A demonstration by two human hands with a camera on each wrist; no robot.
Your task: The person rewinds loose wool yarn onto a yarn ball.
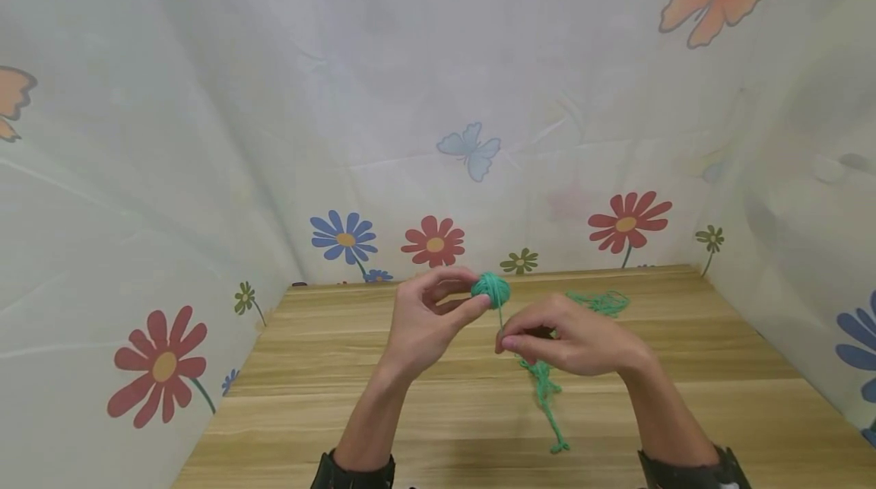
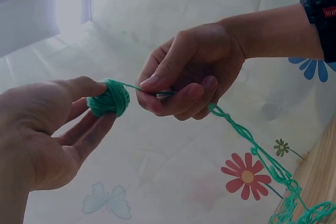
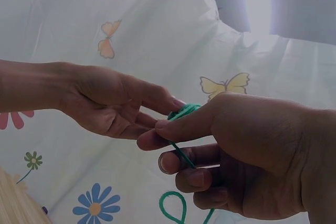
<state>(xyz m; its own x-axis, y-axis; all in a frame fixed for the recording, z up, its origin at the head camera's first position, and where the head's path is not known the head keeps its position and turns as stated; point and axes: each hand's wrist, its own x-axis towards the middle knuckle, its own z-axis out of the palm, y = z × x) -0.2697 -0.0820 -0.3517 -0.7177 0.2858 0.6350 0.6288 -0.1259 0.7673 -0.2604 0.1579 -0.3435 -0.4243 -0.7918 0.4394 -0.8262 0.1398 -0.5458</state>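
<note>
A small ball of green yarn point(image 1: 490, 290) is held up above the table by my left hand point(image 1: 427, 314), pinched between thumb and fingers. My right hand point(image 1: 575, 337), just to the right, pinches the strand point(image 2: 128, 85) that runs taut from the ball. From beneath the right hand a tangled length of yarn point(image 1: 544, 386) hangs toward the table; in the left wrist view it trails down in loops point(image 2: 252, 140). In the right wrist view the ball point(image 3: 185, 111) is partly hidden behind my right thumb.
More loose green yarn point(image 1: 602, 303) lies on the wooden table point(image 1: 308, 382) toward the back right. A pale curtain point(image 1: 383, 93) printed with flowers and butterflies stands behind the table and along both sides.
</note>
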